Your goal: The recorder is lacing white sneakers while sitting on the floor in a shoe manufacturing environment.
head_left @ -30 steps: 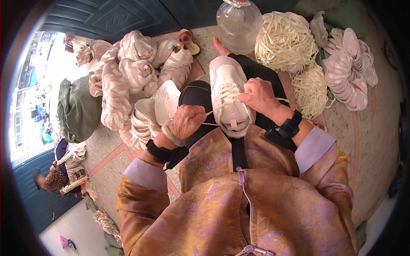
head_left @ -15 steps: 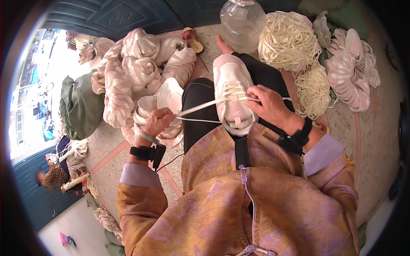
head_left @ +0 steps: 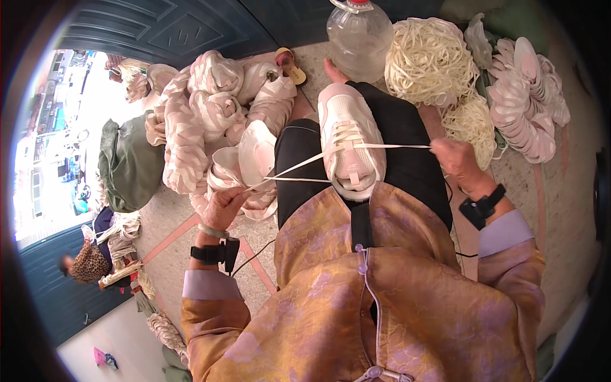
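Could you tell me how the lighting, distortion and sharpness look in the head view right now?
Head view: the doorway at left is blown out white; the shoe and lace on the lap are evenly lit and sharp; fisheye bends the door panels near the rim, and the corners go black; both hands, left hand and right hand, show no motion blur.

Lying on the lap – a shoe (head_left: 351, 143); sitting behind it a jug (head_left: 359, 35), laces (head_left: 431, 60) to the right – shoes (head_left: 210, 121) piling left.
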`<state>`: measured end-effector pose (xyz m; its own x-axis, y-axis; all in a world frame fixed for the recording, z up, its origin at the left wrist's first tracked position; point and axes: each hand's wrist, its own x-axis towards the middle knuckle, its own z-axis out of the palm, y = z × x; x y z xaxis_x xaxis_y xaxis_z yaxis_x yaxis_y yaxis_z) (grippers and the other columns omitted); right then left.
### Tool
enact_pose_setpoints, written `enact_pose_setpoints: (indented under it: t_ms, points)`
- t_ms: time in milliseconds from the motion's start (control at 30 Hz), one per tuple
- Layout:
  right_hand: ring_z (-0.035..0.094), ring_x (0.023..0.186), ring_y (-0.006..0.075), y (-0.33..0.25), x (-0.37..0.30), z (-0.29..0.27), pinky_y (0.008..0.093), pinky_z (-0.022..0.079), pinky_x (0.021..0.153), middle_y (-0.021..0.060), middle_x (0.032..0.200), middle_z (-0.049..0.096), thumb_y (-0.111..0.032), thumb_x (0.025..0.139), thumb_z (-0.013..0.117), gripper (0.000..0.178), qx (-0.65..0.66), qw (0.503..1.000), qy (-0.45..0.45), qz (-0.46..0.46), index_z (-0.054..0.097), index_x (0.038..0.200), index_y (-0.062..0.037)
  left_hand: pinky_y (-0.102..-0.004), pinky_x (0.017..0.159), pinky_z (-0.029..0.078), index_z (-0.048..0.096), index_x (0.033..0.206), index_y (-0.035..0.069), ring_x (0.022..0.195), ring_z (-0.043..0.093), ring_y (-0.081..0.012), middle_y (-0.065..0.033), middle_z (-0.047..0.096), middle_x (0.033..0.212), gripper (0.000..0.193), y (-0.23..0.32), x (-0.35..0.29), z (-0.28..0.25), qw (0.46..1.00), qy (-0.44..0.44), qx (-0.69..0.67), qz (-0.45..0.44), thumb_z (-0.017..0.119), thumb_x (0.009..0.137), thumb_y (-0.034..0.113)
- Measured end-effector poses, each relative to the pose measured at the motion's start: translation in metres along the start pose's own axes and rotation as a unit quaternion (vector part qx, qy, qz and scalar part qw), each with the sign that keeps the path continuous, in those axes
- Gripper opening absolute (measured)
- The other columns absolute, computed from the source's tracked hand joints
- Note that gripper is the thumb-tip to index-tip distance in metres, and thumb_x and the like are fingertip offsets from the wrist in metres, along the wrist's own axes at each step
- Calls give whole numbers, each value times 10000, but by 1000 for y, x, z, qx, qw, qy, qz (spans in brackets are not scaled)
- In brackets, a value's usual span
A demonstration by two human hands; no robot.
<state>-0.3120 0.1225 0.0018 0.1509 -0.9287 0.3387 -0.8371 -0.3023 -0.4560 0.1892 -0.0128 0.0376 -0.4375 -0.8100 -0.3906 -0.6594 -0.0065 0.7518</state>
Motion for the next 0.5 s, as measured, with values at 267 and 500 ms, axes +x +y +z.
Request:
enact_pose_setpoints:
  t_ms: [267, 500]
  points:
    - [587, 723, 333, 118, -109, -95, 363, 467, 595, 162, 799, 585, -67, 807, 552, 151, -180, 979, -3, 94, 579, 950, -26, -346, 544, 426, 566, 752, 43, 540, 539, -183, -146, 493, 596, 154, -50, -31, -72, 941, 178, 287, 25, 536, 863, 145]
    - [569, 664, 181, 168, -166, -44, 292, 467, 600, 44, 755, 589, -110, 829, 544, 151, 130, 870, 94, 466, 594, 944, -27, -246, 353, 304, 536, 686, 83, 405, 418, -77, 8, 457, 505, 288, -12, 11, -35, 966, 181, -15, -184, 499, 898, 274]
